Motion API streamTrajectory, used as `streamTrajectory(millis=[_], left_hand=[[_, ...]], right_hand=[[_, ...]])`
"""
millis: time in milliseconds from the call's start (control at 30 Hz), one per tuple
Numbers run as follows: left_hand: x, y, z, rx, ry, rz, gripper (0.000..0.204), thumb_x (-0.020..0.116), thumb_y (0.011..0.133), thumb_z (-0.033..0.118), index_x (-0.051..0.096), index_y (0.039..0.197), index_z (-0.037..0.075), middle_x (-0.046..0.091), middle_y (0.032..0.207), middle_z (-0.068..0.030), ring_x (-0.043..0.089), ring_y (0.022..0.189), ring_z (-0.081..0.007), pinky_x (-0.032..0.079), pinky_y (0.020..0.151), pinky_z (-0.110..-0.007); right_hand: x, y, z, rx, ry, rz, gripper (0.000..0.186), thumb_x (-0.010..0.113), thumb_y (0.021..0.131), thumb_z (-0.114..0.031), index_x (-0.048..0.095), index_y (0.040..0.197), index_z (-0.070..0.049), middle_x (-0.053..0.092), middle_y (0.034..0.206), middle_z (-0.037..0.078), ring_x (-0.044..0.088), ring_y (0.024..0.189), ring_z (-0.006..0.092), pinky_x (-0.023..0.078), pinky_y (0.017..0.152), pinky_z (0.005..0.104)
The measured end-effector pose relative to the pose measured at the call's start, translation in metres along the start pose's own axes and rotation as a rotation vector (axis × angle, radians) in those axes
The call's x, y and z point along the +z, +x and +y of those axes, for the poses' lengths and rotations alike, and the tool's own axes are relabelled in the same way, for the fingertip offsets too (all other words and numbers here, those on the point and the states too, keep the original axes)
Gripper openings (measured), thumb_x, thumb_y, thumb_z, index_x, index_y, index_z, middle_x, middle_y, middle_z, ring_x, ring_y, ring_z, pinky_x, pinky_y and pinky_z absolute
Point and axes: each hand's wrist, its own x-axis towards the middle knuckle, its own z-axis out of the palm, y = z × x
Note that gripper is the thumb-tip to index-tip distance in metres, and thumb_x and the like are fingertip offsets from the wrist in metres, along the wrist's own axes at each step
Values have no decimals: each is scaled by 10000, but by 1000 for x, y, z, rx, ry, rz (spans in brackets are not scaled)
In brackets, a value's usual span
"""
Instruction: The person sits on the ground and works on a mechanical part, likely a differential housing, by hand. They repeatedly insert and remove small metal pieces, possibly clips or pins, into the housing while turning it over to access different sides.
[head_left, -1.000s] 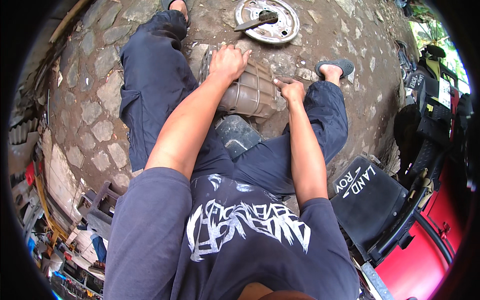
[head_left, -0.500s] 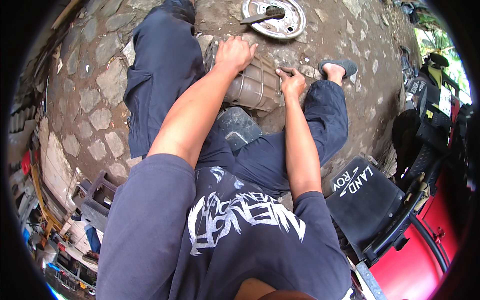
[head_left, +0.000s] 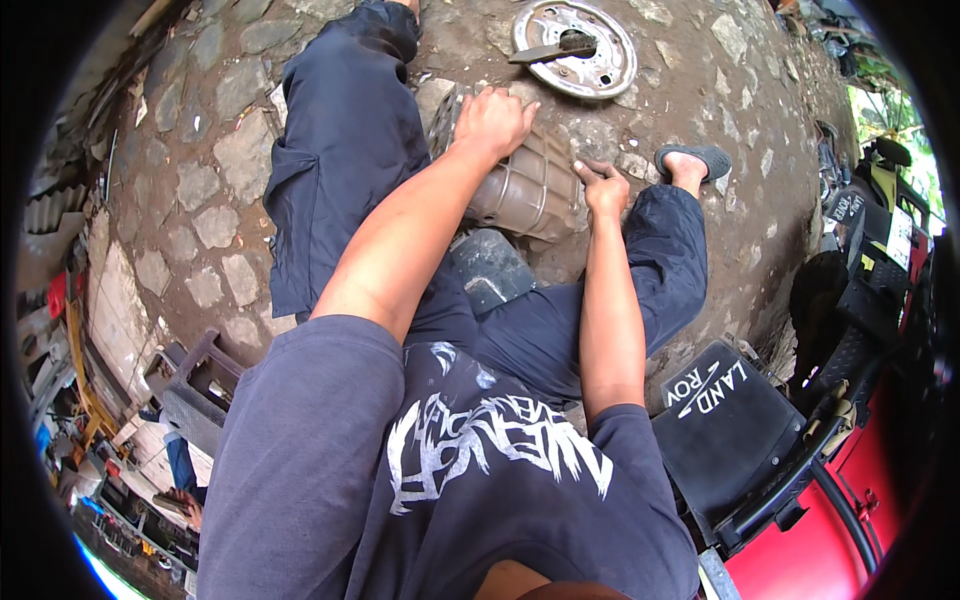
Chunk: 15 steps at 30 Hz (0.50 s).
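A brown, ribbed metal gearbox housing (head_left: 530, 185) lies on its side on the ground between my legs. My left hand (head_left: 497, 125) is closed over its upper left part, the fingers curling over the far edge. At the housing's right end my right hand (head_left: 606, 188) is closed, with thumb and forefinger against the rim. The underside of the housing and the fingertips of my left hand are hidden. Close in front of me, a worn dark block (head_left: 490, 270) sits just nearer than the housing.
A round metal wheel disc (head_left: 590, 60) lies beyond the housing, with a flat, dark-bristled brush (head_left: 548, 53) across it. Stones are set in the dirt ground (head_left: 215, 225). A red vehicle with a black flap (head_left: 727, 415) stands at right; a dark frame (head_left: 205, 385) is at left.
The whole view has shifted a little, so everything appears slightly farther right and lower. Both hands keep their places on the housing, which shows no clear movement of its own.
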Motion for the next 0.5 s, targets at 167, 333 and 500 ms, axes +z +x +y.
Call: streamTrajectory(millis=[167, 333, 500], left_hand=[[-3, -2, 1, 11, 23, -12, 578, 463, 1085, 511, 769, 1198, 34, 673, 1360, -173, 591, 1331, -344, 423, 1164, -553], [-1, -1, -3, 22, 55, 23, 560, 476, 1080, 522, 768, 1190, 57, 693, 1308, -161, 602, 1310, -347, 454, 1128, -562], [-4, -2, 3, 24, 21, 12, 551, 481, 1080, 512, 776, 1167, 55, 702, 1294, -178, 620, 1285, -355, 469, 1107, -565]], right_hand=[[13, 8, 14, 59, 213, -45, 320, 937, 766, -272, 834, 1013, -97, 820, 1008, 97, 758, 920, 212, 559, 917, 361], [31, 22, 19, 53, 243, -2, 332, 938, 779, -278, 835, 1028, -85, 817, 995, 92, 750, 878, 184, 574, 863, 348], [30, 74, 25, 214, 99, -226, 401, 952, 754, -292, 841, 1088, -101, 819, 1051, 114, 764, 984, 218, 566, 928, 357]])
